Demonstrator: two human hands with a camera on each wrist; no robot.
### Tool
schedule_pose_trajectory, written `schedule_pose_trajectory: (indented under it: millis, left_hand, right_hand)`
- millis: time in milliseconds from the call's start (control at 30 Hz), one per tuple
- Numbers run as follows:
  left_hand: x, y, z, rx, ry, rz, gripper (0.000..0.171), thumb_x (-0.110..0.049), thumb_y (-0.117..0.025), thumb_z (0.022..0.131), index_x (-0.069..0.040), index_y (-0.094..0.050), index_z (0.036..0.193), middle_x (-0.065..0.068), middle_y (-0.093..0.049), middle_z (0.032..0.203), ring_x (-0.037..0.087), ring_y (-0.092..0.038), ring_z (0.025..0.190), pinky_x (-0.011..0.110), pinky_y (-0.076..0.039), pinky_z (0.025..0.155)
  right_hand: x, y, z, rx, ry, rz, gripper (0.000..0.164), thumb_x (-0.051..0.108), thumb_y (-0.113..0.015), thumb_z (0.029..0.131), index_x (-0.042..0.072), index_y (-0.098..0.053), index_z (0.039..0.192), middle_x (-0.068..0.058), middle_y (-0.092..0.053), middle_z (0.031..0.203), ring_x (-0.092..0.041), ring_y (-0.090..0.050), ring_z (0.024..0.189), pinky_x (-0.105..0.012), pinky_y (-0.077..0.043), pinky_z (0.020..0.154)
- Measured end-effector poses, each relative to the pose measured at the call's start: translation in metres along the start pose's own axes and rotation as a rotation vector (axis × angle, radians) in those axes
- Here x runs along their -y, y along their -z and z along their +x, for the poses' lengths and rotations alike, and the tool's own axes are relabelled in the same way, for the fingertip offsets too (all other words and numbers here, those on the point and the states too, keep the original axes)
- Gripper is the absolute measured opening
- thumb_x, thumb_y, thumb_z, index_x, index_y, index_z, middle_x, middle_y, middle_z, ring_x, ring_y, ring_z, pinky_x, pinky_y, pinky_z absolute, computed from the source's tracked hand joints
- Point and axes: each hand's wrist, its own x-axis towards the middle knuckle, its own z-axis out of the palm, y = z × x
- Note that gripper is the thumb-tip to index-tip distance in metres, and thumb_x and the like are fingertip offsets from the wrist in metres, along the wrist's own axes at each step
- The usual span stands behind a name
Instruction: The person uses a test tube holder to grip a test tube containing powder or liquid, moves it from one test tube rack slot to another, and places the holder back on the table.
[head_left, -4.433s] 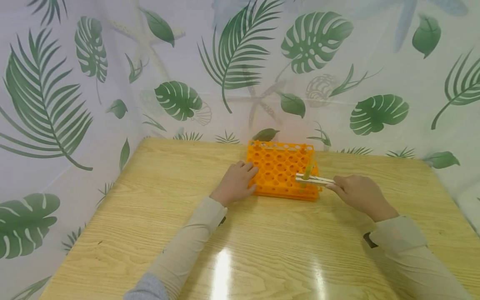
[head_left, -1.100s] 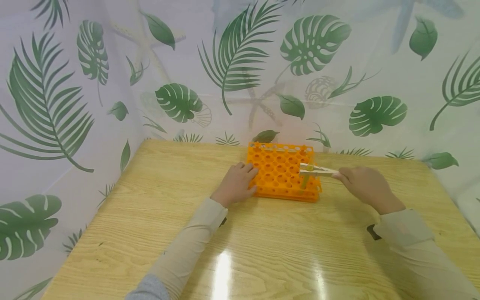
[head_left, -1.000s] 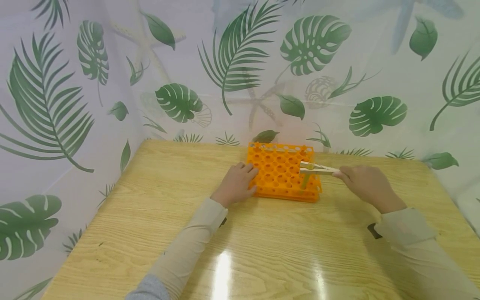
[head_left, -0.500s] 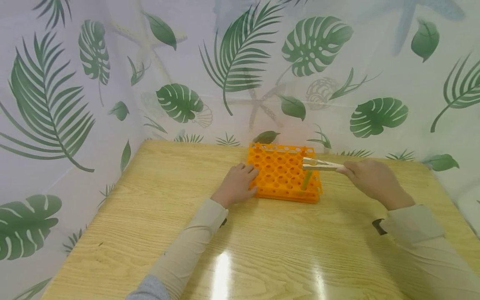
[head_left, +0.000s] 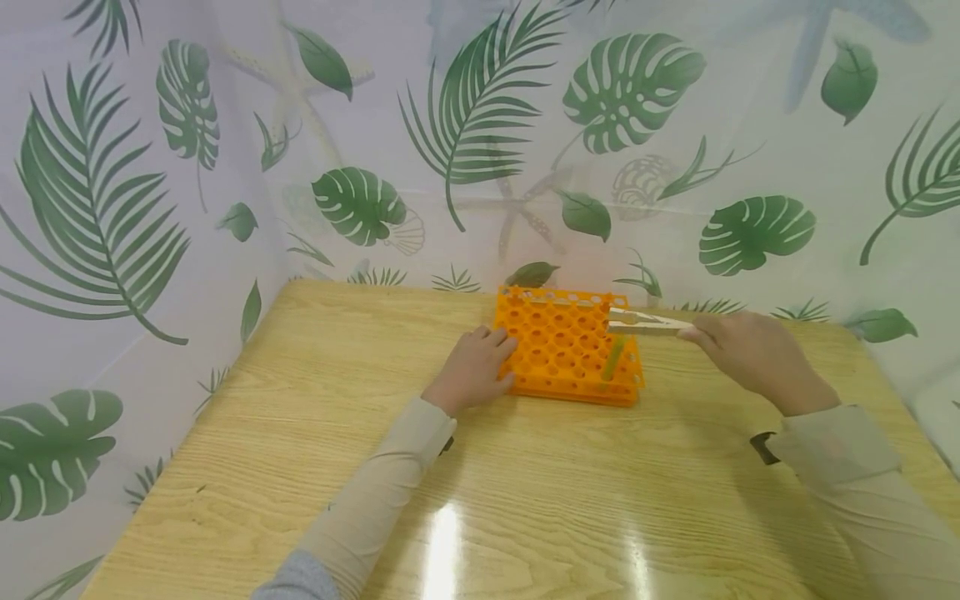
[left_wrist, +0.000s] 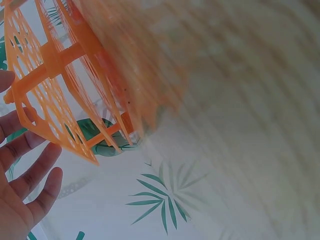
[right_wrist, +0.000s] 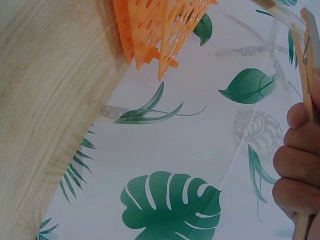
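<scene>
An orange test tube rack stands on the table with its holed top toward me. My left hand holds the rack's left end; in the left wrist view its thumb and fingers lie about the frame's edge. My right hand grips a wooden test tube clamp above the rack's right end. From the clamp's tip a test tube with yellow liquid hangs slightly tilted over the rack's right side. Whether its lower end sits in a hole I cannot tell. The right wrist view shows curled fingers round the clamp.
The wooden table has light reflections near the front. Behind it and on the left hangs a white cloth with green leaves. The rack stands close to this backdrop.
My right hand has moved up and to the right with the clamp. The clamp now sits near the tube's upper end, where earlier the tube stuck out above it. My left hand stays put.
</scene>
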Motion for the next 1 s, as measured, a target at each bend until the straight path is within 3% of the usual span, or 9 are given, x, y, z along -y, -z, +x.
schedule_pose_trajectory:
  millis: [167, 367, 1000]
  left_hand:
    - [0.000, 0.000, 0.000, 0.005, 0.000, 0.001, 0.024, -0.032, -0.059, 0.088, -0.015, -0.053, 0.103, -0.001, -0.051, 0.092, 0.019, -0.046, 0.084, 0.031, -0.040, 0.072]
    - [0.000, 0.000, 0.000, 0.002, -0.001, 0.002, 0.023, -0.032, -0.058, 0.088, -0.015, -0.052, 0.103, -0.001, -0.051, 0.092, 0.019, -0.047, 0.085, 0.031, -0.040, 0.072]
    - [0.000, 0.000, 0.000, 0.005, -0.007, 0.017, 0.025, -0.033, -0.059, 0.088, -0.015, -0.053, 0.104, 0.000, -0.053, 0.094, 0.020, -0.048, 0.086, 0.032, -0.041, 0.073]
  right_hand:
    - [0.000, 0.008, 0.001, 0.028, -0.009, -0.011, 0.031, 0.032, -0.048, 0.097, 0.007, -0.064, 0.087, 0.004, -0.041, 0.051, -0.013, -0.045, 0.049, -0.043, -0.047, 0.057]
    - [0.000, 0.012, 0.002, -0.017, 0.010, -0.027, 0.028, 0.030, -0.051, 0.096, 0.012, -0.055, 0.075, 0.004, -0.035, 0.050, -0.012, -0.038, 0.046, -0.036, -0.040, 0.050]
    - [0.002, 0.022, 0.008, -0.002, -0.002, -0.018, 0.032, 0.032, -0.046, 0.098, 0.013, -0.047, 0.072, 0.004, -0.029, 0.053, -0.013, -0.032, 0.049, -0.031, -0.030, 0.050]
